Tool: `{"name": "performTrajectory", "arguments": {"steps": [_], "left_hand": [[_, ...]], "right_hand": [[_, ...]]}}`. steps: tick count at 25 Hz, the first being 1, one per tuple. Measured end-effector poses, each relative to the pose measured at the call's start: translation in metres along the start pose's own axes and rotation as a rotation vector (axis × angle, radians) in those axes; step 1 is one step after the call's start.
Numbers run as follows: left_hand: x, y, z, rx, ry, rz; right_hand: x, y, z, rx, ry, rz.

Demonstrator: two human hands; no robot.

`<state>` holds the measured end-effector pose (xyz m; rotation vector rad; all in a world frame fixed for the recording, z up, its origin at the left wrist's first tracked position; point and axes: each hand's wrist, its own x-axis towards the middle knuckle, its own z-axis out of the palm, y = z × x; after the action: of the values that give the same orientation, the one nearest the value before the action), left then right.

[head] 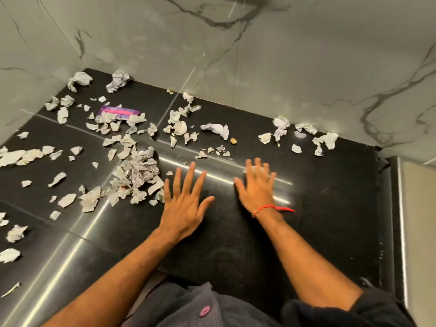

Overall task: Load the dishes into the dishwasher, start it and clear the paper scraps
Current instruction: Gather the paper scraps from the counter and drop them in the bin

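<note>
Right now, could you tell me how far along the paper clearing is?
Early. A bare patch of counter lies around both hands. The left hand and right hand are spread flat, sweeping. Paper scraps and a purple wrapper remain. No dishwasher is in view.

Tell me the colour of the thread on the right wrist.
Red, seen in the head view: thread.

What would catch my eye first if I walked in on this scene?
The torn and crumpled paper scraps strewn over the black countertop, thickest at left and along the marble wall. Next, the two flat hands spread on the bare patch in the middle: the left hand beside the biggest heap, the right hand with a red thread at its wrist. A purple-pink wrapper lies among the scraps at upper left.
</note>
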<state>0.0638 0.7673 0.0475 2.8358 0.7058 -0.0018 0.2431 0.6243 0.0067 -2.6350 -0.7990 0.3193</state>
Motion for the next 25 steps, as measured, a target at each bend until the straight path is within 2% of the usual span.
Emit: {"name": "performTrajectory", "arguments": {"steps": [2,4,6,8,9,11,15,17,20,22,25], "left_hand": [[0.014,0.019,-0.007,-0.145,0.06,-0.036],[0.027,0.024,-0.01,-0.331,0.083,-0.092],[0.042,0.02,-0.01,-0.426,0.078,-0.081],[0.064,0.02,-0.008,-0.387,0.044,0.005],[0.081,0.024,-0.006,-0.342,0.016,0.053],[0.121,0.042,-0.002,-0.219,-0.054,0.129],[0.183,0.057,0.009,0.02,-0.189,0.205],[0.187,0.042,0.014,0.089,-0.251,0.175],[0.164,-0.005,0.014,0.17,-0.223,0.147],[0.145,-0.048,0.01,0.2,-0.191,0.102],[0.113,-0.106,-0.001,0.221,-0.145,0.05]], "right_hand": [[0.002,-0.052,0.014,0.242,-0.122,-0.215],[0.005,-0.08,0.014,0.558,-0.17,-0.291],[0.01,-0.069,0.007,0.756,-0.042,-0.184],[0.018,-0.033,0.001,0.837,0.144,0.001],[0.018,-0.016,-0.005,0.895,0.174,0.102],[0.019,0.004,-0.012,0.987,0.123,0.216],[0.026,0.001,-0.017,0.87,0.032,0.23],[0.026,-0.001,-0.02,0.824,0.029,0.246],[0.032,0.003,-0.03,0.805,0.013,0.273],[0.043,0.017,-0.047,0.724,0.093,0.233],[0.075,0.062,-0.084,0.328,0.368,0.139]]}}
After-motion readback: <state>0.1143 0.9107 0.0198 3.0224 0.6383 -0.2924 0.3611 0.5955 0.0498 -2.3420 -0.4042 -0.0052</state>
